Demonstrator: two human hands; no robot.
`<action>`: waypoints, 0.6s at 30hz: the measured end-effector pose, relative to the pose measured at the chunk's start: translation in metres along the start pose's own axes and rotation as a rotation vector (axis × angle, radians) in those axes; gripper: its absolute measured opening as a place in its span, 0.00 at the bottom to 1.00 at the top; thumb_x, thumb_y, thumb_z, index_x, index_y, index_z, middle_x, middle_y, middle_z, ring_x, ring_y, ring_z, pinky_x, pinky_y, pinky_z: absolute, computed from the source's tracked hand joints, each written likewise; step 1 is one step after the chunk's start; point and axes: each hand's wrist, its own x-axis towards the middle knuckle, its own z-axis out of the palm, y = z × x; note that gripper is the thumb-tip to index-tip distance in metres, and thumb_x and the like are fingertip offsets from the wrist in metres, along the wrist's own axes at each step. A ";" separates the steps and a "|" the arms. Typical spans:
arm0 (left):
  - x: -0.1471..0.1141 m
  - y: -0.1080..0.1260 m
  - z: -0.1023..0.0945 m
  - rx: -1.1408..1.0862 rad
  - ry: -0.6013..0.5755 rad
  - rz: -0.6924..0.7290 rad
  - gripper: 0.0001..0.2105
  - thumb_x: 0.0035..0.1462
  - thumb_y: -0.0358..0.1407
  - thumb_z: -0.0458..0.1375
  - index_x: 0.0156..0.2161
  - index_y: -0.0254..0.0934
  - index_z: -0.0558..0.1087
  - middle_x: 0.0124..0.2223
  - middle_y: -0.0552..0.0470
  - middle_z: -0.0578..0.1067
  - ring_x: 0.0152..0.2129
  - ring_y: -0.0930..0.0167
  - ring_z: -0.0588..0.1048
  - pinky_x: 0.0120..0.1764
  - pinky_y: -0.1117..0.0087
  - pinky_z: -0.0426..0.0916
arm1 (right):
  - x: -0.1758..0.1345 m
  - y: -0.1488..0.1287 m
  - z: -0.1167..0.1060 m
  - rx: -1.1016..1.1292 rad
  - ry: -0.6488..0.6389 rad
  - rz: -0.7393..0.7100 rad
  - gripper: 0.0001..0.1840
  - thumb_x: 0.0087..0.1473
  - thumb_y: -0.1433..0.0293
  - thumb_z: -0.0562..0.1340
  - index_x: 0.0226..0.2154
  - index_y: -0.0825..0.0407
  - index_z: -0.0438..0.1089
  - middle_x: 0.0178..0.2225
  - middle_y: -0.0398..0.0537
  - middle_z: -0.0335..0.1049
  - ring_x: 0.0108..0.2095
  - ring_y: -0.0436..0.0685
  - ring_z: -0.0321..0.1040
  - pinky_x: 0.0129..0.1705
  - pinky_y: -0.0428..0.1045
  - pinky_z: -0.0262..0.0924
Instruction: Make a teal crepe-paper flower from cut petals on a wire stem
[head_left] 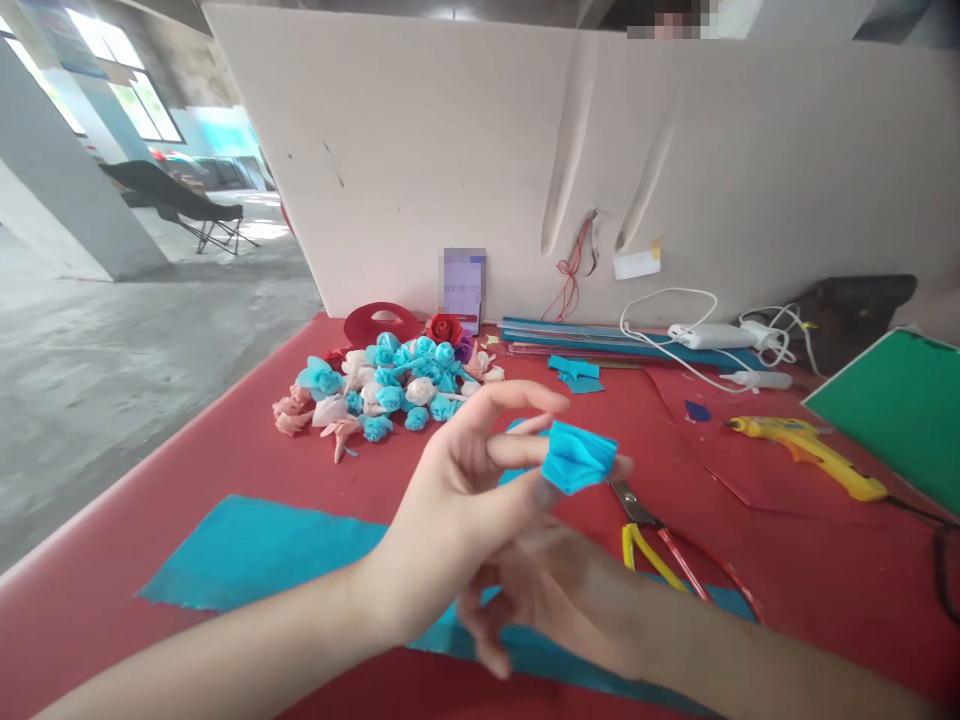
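One small blue folded piece [578,458] is pinched between the thumb and fingers of your left hand [450,490], up over the red table [832,570]; your right hand [562,595] is just under and behind it, with one fingertip peeking out at the piece's far edge; I cannot tell if that fingertip is gripping or only touching, though the lower fingers of that hand are bent and look to hold nothing.

If your left pinch gets loose, the folds could pop apart or the piece could drop; if you squeeze too hard, the folds could get squashed.

Your right arm passes close to the scissors [636,512], so a low wrist could bump them; the blue sheet [277,555] lies flat below your arms, and a dragging sleeve or wrist could crease it.

Off to your right is the yellow glue gun [817,455]; I cannot tell if it is hot, but a careless reach could burn you; the heap of flowers [390,398] is well apart, so a bump there seems less likely.
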 end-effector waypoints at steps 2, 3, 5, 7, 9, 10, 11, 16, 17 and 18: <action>0.004 -0.001 -0.002 0.008 0.050 -0.015 0.10 0.55 0.27 0.55 0.41 0.44 0.66 0.25 0.62 0.76 0.35 0.72 0.76 0.32 0.78 0.69 | -0.003 0.001 -0.007 0.210 -0.057 0.164 0.17 0.59 0.66 0.48 0.23 0.54 0.62 0.20 0.40 0.60 0.17 0.42 0.57 0.17 0.38 0.54; 0.006 -0.002 -0.003 0.027 0.081 -0.021 0.10 0.54 0.28 0.56 0.41 0.44 0.67 0.25 0.62 0.76 0.33 0.73 0.76 0.33 0.78 0.69 | -0.006 0.001 -0.013 0.247 -0.025 0.205 0.13 0.58 0.67 0.51 0.24 0.54 0.63 0.21 0.39 0.60 0.17 0.42 0.56 0.18 0.37 0.54; 0.008 -0.003 -0.004 0.087 0.132 -0.030 0.12 0.53 0.29 0.57 0.43 0.43 0.68 0.25 0.62 0.77 0.31 0.75 0.76 0.40 0.76 0.67 | -0.012 -0.001 -0.027 0.157 0.126 0.161 0.10 0.56 0.67 0.54 0.26 0.53 0.65 0.21 0.39 0.60 0.19 0.42 0.56 0.18 0.36 0.53; 0.009 -0.005 -0.004 0.137 0.153 -0.046 0.14 0.53 0.30 0.58 0.46 0.43 0.68 0.25 0.62 0.77 0.34 0.75 0.76 0.48 0.75 0.62 | -0.015 -0.003 -0.038 0.018 0.247 0.050 0.09 0.55 0.68 0.54 0.28 0.51 0.67 0.19 0.38 0.61 0.19 0.43 0.56 0.18 0.36 0.52; 0.009 -0.008 -0.005 0.144 0.149 -0.076 0.17 0.54 0.30 0.58 0.49 0.44 0.67 0.24 0.62 0.76 0.40 0.74 0.74 0.50 0.74 0.60 | -0.015 -0.005 -0.042 -0.104 0.325 -0.037 0.07 0.54 0.69 0.55 0.28 0.50 0.67 0.18 0.37 0.61 0.18 0.43 0.56 0.17 0.36 0.53; 0.009 -0.009 -0.005 0.135 0.145 -0.087 0.17 0.54 0.31 0.57 0.50 0.45 0.66 0.24 0.62 0.76 0.42 0.73 0.73 0.50 0.74 0.61 | -0.015 -0.006 -0.042 -0.152 0.348 -0.069 0.06 0.53 0.70 0.56 0.27 0.49 0.68 0.17 0.37 0.61 0.17 0.43 0.56 0.17 0.36 0.53; 0.008 -0.010 -0.005 0.119 0.138 -0.094 0.18 0.55 0.31 0.57 0.51 0.46 0.66 0.24 0.62 0.76 0.43 0.73 0.73 0.49 0.75 0.62 | -0.014 -0.006 -0.042 -0.194 0.360 -0.093 0.06 0.53 0.71 0.57 0.27 0.49 0.68 0.16 0.36 0.61 0.16 0.43 0.57 0.17 0.36 0.53; 0.005 -0.016 -0.005 0.062 0.076 -0.077 0.19 0.55 0.29 0.56 0.52 0.45 0.65 0.23 0.62 0.77 0.49 0.74 0.68 0.50 0.77 0.63 | -0.014 -0.005 -0.039 -0.375 0.411 -0.128 0.09 0.53 0.72 0.57 0.23 0.51 0.68 0.14 0.37 0.62 0.14 0.44 0.56 0.14 0.38 0.51; 0.004 -0.017 -0.005 0.063 0.060 -0.073 0.19 0.56 0.30 0.56 0.52 0.46 0.64 0.25 0.62 0.78 0.50 0.74 0.67 0.50 0.76 0.63 | -0.015 -0.005 -0.039 -0.414 0.428 -0.149 0.11 0.52 0.72 0.57 0.20 0.52 0.67 0.13 0.37 0.60 0.13 0.43 0.55 0.14 0.39 0.50; 0.003 -0.018 -0.004 0.070 0.043 -0.068 0.19 0.56 0.30 0.56 0.53 0.46 0.64 0.29 0.61 0.79 0.51 0.74 0.66 0.50 0.76 0.63 | -0.015 -0.005 -0.039 -0.450 0.447 -0.183 0.13 0.52 0.72 0.57 0.18 0.52 0.65 0.13 0.37 0.59 0.13 0.43 0.52 0.14 0.39 0.48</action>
